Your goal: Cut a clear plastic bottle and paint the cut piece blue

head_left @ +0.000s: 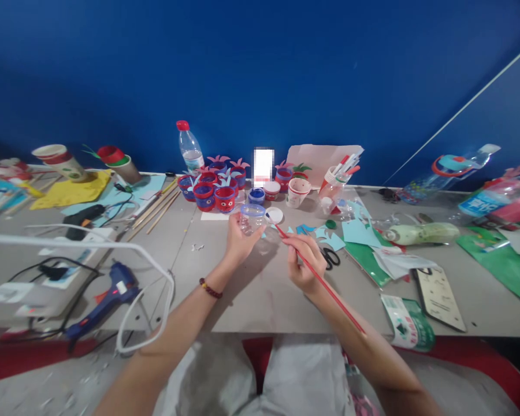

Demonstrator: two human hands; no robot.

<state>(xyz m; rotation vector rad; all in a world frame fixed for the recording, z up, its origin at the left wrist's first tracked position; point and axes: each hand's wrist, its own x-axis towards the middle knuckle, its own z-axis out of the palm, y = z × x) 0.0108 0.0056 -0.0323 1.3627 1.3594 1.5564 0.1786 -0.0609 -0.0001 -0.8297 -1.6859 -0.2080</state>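
Note:
My left hand [239,240] is closed around a clear plastic cup [252,219] whose rim is coloured blue. Pinched in my right hand [305,261] is a long red paintbrush [329,292], its dark tip close to the cup's right side; whether it touches I cannot tell. Just beyond the cup stand an open jar of blue paint [256,196] and a white-topped red jar [271,190]. A round white lid [274,215] lies behind the brush tip. Black-handled scissors [331,258] rest beside my right hand.
Several red-and-blue cups with paper leaves [205,197] stand at the back, near a bottle [190,149]. Leftward are a blue glue gun [108,297], a power strip [65,277], a white cable [147,249] and wooden sticks [158,208]. Blue paper scraps [331,238] and a phone [439,297] lie right.

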